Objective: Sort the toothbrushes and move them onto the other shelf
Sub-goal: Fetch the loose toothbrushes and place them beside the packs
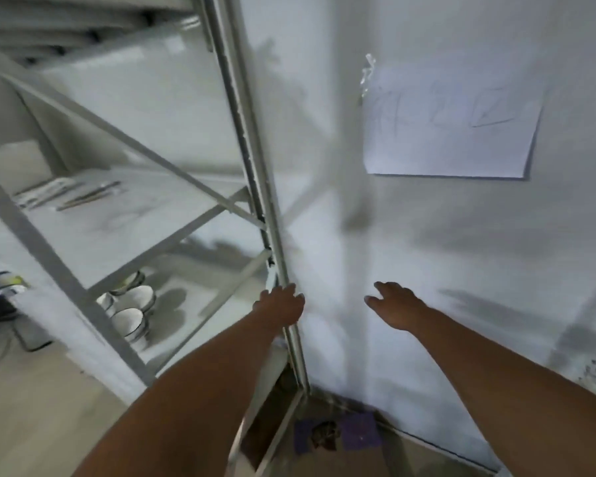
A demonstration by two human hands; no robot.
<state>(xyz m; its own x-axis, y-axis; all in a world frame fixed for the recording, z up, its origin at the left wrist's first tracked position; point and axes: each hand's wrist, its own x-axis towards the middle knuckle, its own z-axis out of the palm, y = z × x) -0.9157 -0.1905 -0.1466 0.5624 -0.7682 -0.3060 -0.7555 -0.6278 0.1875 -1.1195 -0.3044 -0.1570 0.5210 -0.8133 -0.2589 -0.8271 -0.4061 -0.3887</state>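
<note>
Several toothbrushes [66, 195] lie in a blurred group on the middle board of a grey metal shelf unit [124, 235] at the left. My left hand [279, 304] is stretched out beside the unit's right upright post [255, 173], fingers apart, holding nothing. My right hand [396, 304] reaches forward in front of the white wall, fingers spread and empty. Both hands are well to the right of the toothbrushes. The whole view is smeared by motion.
Several white bowls with dark rims [131, 311] stand on the lower board. A sheet of paper [451, 125] is taped to the wall at the right. A purple mat with a dark lump [338, 435] lies on the floor by the wall.
</note>
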